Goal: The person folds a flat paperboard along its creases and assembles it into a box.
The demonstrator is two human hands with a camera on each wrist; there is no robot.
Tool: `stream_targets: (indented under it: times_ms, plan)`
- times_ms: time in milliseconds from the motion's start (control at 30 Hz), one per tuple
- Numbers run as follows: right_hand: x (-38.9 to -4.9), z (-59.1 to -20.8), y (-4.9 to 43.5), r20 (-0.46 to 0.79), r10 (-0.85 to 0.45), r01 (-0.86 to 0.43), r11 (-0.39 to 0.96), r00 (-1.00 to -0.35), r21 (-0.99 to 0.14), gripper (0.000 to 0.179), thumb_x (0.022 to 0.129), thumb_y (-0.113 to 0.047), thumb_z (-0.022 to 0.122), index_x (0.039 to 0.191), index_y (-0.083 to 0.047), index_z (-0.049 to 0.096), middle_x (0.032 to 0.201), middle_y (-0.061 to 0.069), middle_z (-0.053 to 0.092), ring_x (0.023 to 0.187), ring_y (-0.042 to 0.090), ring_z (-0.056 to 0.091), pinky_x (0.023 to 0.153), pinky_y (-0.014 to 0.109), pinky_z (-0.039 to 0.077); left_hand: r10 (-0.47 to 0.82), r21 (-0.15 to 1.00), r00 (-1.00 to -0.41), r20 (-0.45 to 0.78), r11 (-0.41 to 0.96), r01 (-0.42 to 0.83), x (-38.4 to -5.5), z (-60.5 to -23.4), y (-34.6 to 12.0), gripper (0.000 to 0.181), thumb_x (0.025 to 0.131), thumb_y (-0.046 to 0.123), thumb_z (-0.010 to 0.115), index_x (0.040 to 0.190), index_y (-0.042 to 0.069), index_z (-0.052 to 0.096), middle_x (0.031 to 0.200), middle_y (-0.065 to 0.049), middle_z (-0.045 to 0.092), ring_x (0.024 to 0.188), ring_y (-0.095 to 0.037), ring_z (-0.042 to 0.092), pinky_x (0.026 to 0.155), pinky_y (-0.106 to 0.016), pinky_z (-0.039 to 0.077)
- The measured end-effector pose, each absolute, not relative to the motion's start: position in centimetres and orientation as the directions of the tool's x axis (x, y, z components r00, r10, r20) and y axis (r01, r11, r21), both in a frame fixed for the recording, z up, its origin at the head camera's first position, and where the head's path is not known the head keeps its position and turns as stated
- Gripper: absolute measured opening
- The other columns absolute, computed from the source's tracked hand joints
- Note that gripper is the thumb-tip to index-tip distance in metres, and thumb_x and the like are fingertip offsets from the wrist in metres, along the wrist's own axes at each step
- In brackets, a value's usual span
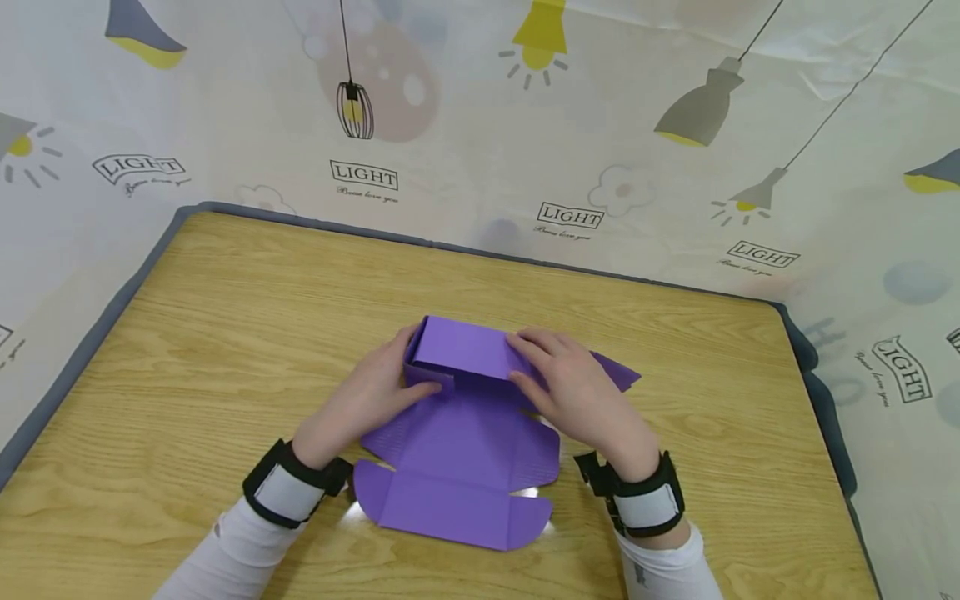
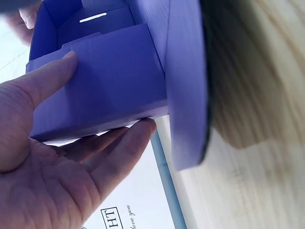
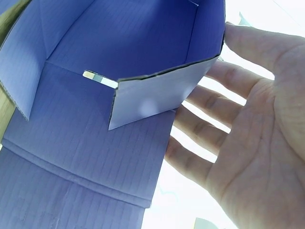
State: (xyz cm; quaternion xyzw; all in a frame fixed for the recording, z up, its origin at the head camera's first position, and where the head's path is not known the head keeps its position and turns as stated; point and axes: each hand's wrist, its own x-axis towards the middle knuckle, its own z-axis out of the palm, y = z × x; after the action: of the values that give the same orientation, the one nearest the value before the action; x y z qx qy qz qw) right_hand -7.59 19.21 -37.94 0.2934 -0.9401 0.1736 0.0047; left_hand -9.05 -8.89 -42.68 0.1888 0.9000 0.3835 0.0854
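Note:
A partly folded purple cardboard box (image 1: 468,429) lies on the wooden table, its far wall and side flap raised, its near panels spread flat. My left hand (image 1: 375,392) grips its far left corner. In the left wrist view, the thumb presses one face of the folded side (image 2: 114,71) while the fingers support the opposite face. My right hand (image 1: 573,383) rests on the right part of the raised far panel (image 1: 465,346). In the right wrist view, its fingers lie fairly straight along the outside of the cardboard, behind a bent-in flap (image 3: 147,95), with the thumb at the edge.
The wooden table (image 1: 225,333) has a grey-blue edge. A pale cloth backdrop (image 1: 465,192) printed with lamps rises behind it and at both sides. A pointed purple flap (image 1: 617,371) sticks out to the right beyond my right hand. Rounded tabs (image 1: 371,487) spread at the near end.

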Motion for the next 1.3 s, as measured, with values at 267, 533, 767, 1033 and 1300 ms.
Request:
stream_targets:
  times_ms: [267, 533, 767, 1033, 1300]
  plan:
    - [-7.51, -38.03, 19.17, 0.113, -0.555, -0.559, 0.764, -0.824, -0.323, 0.049, 0.102, -0.025, 0.067, 0.145, -0.003, 0.058, 0.138, 0.017, 0.061, 0.127, 0.036, 0.057, 0.108, 0.052, 0.046, 0.389, 0.732, -0.921, 0.017, 0.622, 0.277, -9.09, -42.92, -8.89, 0.086, 0.09, 0.02, 0.083, 0.156, -0.004, 0.034, 0.145, -0.025, 0.054, 0.133, -0.041, 0.052, 0.11, -0.055, 0.044]
    - [-7.49, -38.13, 19.1, 0.112, -0.561, -0.564, 0.759, -0.82, -0.326, 0.048, 0.103, -0.025, 0.066, 0.145, -0.004, 0.058, 0.14, 0.016, 0.06, 0.128, 0.035, 0.057, 0.109, 0.051, 0.046, 0.351, 0.744, -0.936, -0.007, 0.627, 0.229, -8.99, -43.06, -8.72, 0.077, 0.091, 0.016, 0.081, 0.15, -0.005, 0.038, 0.144, -0.029, 0.054, 0.126, -0.043, 0.059, 0.101, -0.056, 0.051]
    - [-7.43, -38.08, 19.01, 0.113, -0.56, -0.563, 0.761, -0.821, -0.321, 0.048, 0.103, -0.025, 0.067, 0.145, -0.004, 0.059, 0.139, 0.016, 0.061, 0.127, 0.035, 0.057, 0.109, 0.051, 0.046, 0.358, 0.74, -0.933, 0.032, 0.618, 0.263, -9.03, -43.13, -8.63, 0.071, 0.091, 0.013, 0.08, 0.149, -0.005, 0.043, 0.138, -0.027, 0.059, 0.127, -0.042, 0.058, 0.104, -0.055, 0.049]
    - [-7.38, -38.11, 18.82, 0.115, -0.56, -0.564, 0.761, -0.82, -0.321, 0.049, 0.102, -0.025, 0.067, 0.145, -0.004, 0.058, 0.14, 0.016, 0.06, 0.129, 0.035, 0.056, 0.11, 0.052, 0.045, 0.33, 0.722, -0.942, 0.066, 0.635, 0.273, -8.91, -43.26, -8.44, 0.064, 0.09, 0.01, 0.08, 0.144, -0.004, 0.048, 0.132, -0.025, 0.063, 0.122, -0.041, 0.061, 0.101, -0.055, 0.051]
    - [-7.35, -38.19, 18.62, 0.119, -0.562, -0.567, 0.758, -0.818, -0.322, 0.048, 0.102, -0.025, 0.067, 0.145, -0.005, 0.059, 0.14, 0.017, 0.06, 0.131, 0.035, 0.055, 0.11, 0.052, 0.044, 0.271, 0.697, -0.958, 0.092, 0.669, 0.256, -8.77, -43.48, -8.17, 0.065, 0.087, 0.006, 0.079, 0.143, -0.008, 0.048, 0.128, -0.03, 0.064, 0.115, -0.047, 0.063, 0.099, -0.057, 0.052]
